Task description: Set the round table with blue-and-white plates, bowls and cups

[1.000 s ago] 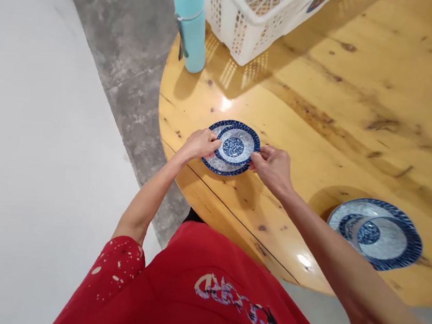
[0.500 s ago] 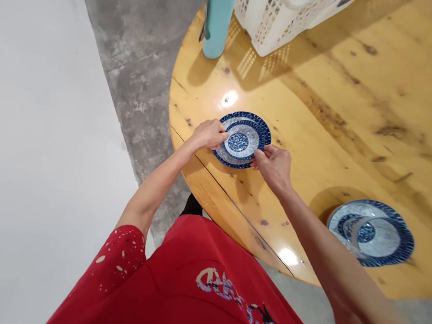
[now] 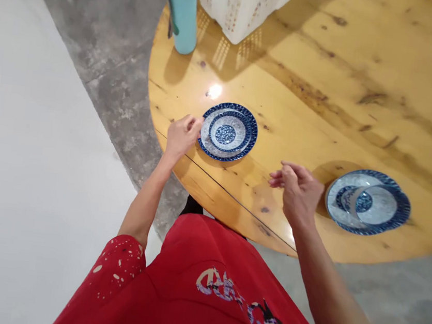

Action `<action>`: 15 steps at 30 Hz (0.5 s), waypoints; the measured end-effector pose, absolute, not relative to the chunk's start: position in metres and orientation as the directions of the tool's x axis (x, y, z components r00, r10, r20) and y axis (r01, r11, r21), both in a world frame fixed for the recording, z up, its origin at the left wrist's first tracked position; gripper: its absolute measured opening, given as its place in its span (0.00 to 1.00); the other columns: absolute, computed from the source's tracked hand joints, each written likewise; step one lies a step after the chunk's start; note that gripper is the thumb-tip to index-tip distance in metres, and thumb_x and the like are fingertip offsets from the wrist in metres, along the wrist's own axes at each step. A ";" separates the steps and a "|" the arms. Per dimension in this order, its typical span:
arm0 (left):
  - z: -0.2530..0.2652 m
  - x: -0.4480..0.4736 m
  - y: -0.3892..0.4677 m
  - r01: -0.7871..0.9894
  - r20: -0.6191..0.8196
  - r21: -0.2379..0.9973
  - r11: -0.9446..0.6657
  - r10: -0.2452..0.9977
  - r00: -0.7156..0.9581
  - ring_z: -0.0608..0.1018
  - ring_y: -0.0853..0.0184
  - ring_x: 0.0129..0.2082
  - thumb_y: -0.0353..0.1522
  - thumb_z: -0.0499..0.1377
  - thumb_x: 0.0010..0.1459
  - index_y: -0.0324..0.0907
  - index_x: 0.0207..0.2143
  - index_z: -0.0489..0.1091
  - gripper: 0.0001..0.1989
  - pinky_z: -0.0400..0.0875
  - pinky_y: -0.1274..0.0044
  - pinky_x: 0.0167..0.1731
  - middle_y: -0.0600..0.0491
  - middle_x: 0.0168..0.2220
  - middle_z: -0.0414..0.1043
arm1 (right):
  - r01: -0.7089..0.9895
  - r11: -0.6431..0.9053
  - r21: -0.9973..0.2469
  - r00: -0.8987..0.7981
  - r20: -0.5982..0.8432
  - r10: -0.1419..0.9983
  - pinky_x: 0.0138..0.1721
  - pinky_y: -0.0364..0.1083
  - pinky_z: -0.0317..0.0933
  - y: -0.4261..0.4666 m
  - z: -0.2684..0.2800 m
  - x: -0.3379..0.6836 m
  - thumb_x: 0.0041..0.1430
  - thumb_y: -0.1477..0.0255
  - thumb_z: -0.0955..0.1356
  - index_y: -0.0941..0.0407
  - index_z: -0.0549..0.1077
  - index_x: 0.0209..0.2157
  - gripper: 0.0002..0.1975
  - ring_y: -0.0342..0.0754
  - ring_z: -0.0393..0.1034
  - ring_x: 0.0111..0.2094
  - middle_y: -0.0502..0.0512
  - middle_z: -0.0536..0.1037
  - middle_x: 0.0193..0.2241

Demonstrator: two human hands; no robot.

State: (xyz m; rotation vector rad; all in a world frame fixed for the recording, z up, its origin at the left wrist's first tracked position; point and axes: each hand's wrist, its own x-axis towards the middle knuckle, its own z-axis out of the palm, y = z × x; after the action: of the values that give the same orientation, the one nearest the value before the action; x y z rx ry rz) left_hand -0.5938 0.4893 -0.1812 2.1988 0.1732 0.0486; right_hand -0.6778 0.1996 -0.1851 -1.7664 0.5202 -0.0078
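A small blue-and-white dish (image 3: 226,133) rests on a larger plate with a dark blue patterned rim (image 3: 249,147), on the wooden table. At the larger plate's left rim is my left hand (image 3: 183,135), fingers loosely curled and holding nothing; whether the fingertips touch the rim I cannot tell. My right hand (image 3: 301,190) hovers above the table between the two settings, empty, with its fingers loosely stretched. To its right stands another blue-rimmed plate (image 3: 403,208) with a clear glass bowl (image 3: 382,194) on it.
At the back left of the round wooden table (image 3: 283,123) stands a light blue bottle (image 3: 183,18) with a strap. A white perforated plastic basket (image 3: 240,14) is beside it. The table's curved edge runs along the left and front, with grey floor (image 3: 107,51) beyond.
Both hands have come away from the small dish, which stays on the larger plate. My right hand has moved right, toward the other plate; my left has drawn back left. The view has shifted.
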 end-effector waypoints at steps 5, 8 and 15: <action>-0.183 -0.626 0.476 0.086 0.109 0.899 -0.429 0.410 0.906 0.73 0.73 0.22 0.39 0.53 0.67 0.43 0.29 0.68 0.14 0.68 0.81 0.28 0.57 0.24 0.73 | -0.408 -0.154 -0.900 0.754 -0.238 -0.612 0.28 0.44 0.69 0.176 -0.170 -0.759 0.59 0.58 0.71 0.59 0.77 0.43 0.19 0.45 0.73 0.24 0.52 0.78 0.28; -0.181 -0.652 0.465 0.140 0.084 0.904 -0.404 0.489 0.868 0.73 0.73 0.22 0.39 0.52 0.67 0.43 0.31 0.70 0.14 0.69 0.81 0.29 0.57 0.25 0.74 | -0.492 -0.108 -0.864 0.682 -0.306 -0.664 0.31 0.46 0.70 0.179 -0.168 -0.804 0.60 0.56 0.70 0.58 0.77 0.43 0.20 0.46 0.73 0.25 0.53 0.78 0.29; -0.170 -0.696 0.439 0.114 0.074 0.931 -0.346 0.485 0.871 0.71 0.72 0.20 0.37 0.54 0.64 0.43 0.30 0.72 0.12 0.68 0.80 0.27 0.57 0.23 0.73 | -0.552 0.097 -0.828 0.702 -0.525 -0.481 0.29 0.47 0.71 0.198 -0.184 -0.867 0.52 0.49 0.71 0.56 0.76 0.39 0.24 0.49 0.72 0.24 0.54 0.78 0.27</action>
State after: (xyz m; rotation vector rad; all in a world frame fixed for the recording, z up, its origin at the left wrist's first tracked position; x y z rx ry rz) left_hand -0.6958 0.4385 -0.1705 1.9067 0.4437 0.4080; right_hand -0.8674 0.1984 -0.1839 -1.5353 0.8804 0.0636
